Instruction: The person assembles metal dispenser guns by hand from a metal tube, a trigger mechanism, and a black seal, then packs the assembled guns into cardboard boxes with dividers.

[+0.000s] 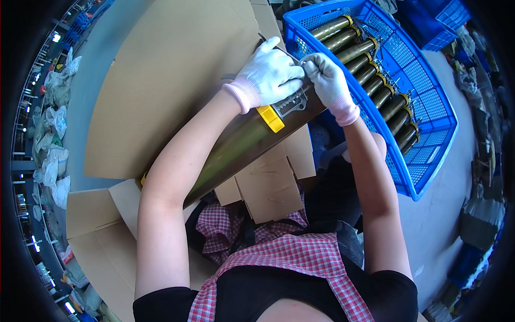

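Just left of the large blue plastic crate with lattice walls [429, 91], a long olive-green cylinder [228, 158] lies aslant, its upper end toward the crate and its lower end running away to the lower left. Around that upper end sits a bright yellow collar [271, 119], and a grey metal fitting with openings [294, 103] juts from it toward the crate.

The left hand [271, 74], in a white glove with a pink cuff, lies over the fitting, a little farther from the crate than its fellow; its fingers are bent toward the crate, and whether they grip anything cannot be told. The right hand [327, 80], gloved alike, is beside the crate's near wall, fingertips pinched on a small shiny piece [302, 63] too tiny to identify.

Inside the crate is a row of dark olive-gold tubes with yellow end rings [357, 51]. Farther left of the crate, beyond the cylinder, spreads a broad brown cardboard panel [171, 80]. Below and left of the crate are a creased brown cardboard piece [271, 188] and the wearer's pink-checked cloth apron [289, 257]. Behind the crate, at the upper right, stand more blue plastic crates [442, 21].
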Tool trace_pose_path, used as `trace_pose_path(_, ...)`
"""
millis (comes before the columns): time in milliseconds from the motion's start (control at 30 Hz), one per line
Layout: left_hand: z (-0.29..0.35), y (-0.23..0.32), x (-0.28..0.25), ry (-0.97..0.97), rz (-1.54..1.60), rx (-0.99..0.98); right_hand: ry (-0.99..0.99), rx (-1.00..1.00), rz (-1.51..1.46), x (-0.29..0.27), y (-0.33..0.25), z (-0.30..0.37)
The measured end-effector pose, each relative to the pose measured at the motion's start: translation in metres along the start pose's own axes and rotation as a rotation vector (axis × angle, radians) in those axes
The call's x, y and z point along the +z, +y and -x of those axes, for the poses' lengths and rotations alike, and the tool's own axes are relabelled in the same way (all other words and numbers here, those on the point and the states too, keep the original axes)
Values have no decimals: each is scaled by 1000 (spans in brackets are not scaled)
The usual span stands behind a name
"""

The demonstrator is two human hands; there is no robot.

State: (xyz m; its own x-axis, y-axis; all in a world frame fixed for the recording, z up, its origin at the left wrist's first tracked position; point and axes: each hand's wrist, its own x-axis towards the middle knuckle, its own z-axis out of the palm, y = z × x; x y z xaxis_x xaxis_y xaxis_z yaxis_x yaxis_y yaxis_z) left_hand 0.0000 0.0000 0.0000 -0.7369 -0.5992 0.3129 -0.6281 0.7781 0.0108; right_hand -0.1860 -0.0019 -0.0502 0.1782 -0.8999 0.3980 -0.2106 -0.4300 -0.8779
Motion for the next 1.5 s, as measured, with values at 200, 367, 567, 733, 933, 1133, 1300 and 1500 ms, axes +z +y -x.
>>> trace_pose_path(200, -2, -1, -4, -43, 45, -12, 235, 181, 64, 21, -19, 7)
trace_pose_path(367, -1, 1, 1, 23, 9, 40, 284, 270, 130, 25, -22, 10)
trace_pose_path(567, 2, 3, 2, -89, 39, 4, 277, 233, 145, 26, -8, 6)
trace_pose_path(733, 42, -21, -21, 474, 273, -201, -52, 328, 212, 11, -28, 8)
trace_pose_path(933, 135, -11, -12, -145, 134, -643, -339, -2, 769, 30, -35, 1)
trace_pose_path(1133, 132, -21, 7, -120, 271, -694, -358, 16, 891, 42, -40, -2)
trace_pose_path(1300, 129, -10, 10, -85, 20, -766, -266, -97, 977, 34, -28, 11)
trace_pose_path(1500, 124, -5, 6, 33, 52, -751, -667, 230, 1049, 32, -62, -13)
